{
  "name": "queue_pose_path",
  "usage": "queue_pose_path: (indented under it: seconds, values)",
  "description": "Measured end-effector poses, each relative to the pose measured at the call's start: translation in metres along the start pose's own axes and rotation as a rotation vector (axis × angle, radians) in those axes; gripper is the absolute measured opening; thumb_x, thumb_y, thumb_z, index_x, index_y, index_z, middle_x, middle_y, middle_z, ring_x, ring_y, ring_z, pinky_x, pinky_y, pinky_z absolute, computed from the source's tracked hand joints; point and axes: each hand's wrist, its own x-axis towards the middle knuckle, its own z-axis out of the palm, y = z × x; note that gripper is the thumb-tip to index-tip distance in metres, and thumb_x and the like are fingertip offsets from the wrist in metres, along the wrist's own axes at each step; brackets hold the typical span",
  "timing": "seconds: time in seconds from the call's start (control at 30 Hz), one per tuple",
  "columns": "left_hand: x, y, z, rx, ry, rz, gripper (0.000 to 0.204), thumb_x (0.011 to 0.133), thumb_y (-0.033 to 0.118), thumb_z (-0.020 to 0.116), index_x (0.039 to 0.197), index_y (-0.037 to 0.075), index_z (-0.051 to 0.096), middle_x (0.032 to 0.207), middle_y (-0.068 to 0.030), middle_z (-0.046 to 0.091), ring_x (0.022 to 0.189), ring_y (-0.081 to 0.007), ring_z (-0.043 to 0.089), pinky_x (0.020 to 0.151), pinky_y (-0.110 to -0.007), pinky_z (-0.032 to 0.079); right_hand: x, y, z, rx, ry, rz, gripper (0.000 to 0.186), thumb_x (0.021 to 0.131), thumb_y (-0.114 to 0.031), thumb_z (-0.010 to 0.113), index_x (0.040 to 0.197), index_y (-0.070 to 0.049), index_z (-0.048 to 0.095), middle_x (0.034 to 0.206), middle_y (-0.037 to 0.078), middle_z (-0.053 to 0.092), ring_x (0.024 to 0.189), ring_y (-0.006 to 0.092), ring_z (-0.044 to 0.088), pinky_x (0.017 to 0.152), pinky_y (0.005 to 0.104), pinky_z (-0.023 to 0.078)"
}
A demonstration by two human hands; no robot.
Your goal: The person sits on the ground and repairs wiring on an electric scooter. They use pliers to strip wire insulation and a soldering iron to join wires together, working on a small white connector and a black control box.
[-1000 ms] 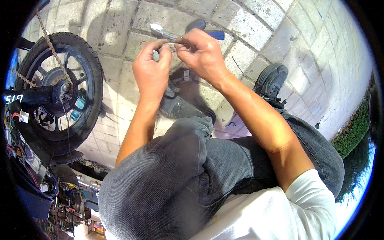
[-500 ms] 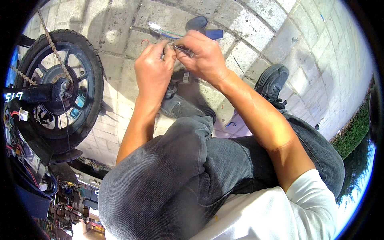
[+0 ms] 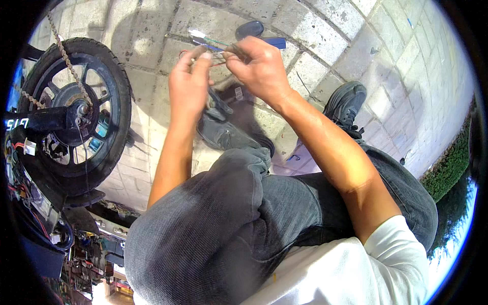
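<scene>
My left hand (image 3: 187, 81) is closed in a pinch, its fingertips slightly blurred, on one end of some thin wires (image 3: 217, 57). The strands span the short gap to my right hand (image 3: 260, 66), whose curled fingers pinch their other end. Just beyond the hands, a white plug connector (image 3: 196, 34) with green and blue leads lies over the paving. Whatever else sits inside the right fist is hidden by its fingers.
A black oval object (image 3: 249, 30) and a flat blue object (image 3: 275, 42) lie beyond my right hand. At left stands a black-tyred wheel (image 3: 121, 101) with a rusty chain (image 3: 65, 51). My shoes (image 3: 346, 101) rest on the paving; loose wiring (image 3: 38, 218) and parts crowd the lower left.
My hands have drawn apart, the left moving slightly left and the right slightly right, so wires now show between them. The metal piece seen in my right hand is no longer visible.
</scene>
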Motion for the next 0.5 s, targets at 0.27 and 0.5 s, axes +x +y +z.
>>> queue_pose_path:
  seconds: [0.27,0.5]
  values:
    - [0.002,-0.002,-0.022,-0.883,-0.198,-0.245,0.029,0.095,0.005,0.042,0.12,-0.008,0.046,0.117,-0.024,0.054,0.112,-0.0338,0.054,0.093,-0.045,0.046,-0.013,-0.013,0.015,0.28,0.033,0.298,0.021,0.072,-0.017,0.064,0.07,0.004,0.06,0.065,0.021,0.057,0.059,0.0322,0.057,0.057,0.038,0.047]
    - [-0.001,-0.011,-0.018,-0.983,-0.178,-0.229,0.026,0.097,0.005,0.042,0.122,-0.003,0.044,0.127,-0.0245,0.05,0.124,-0.0369,0.048,0.103,-0.046,0.042,-0.017,-0.017,0.017,0.119,0.048,0.151,0.018,0.069,-0.016,0.064,0.069,0.002,0.059,0.068,0.019,0.058,0.064,0.0375,0.058,0.058,0.0423,0.048]
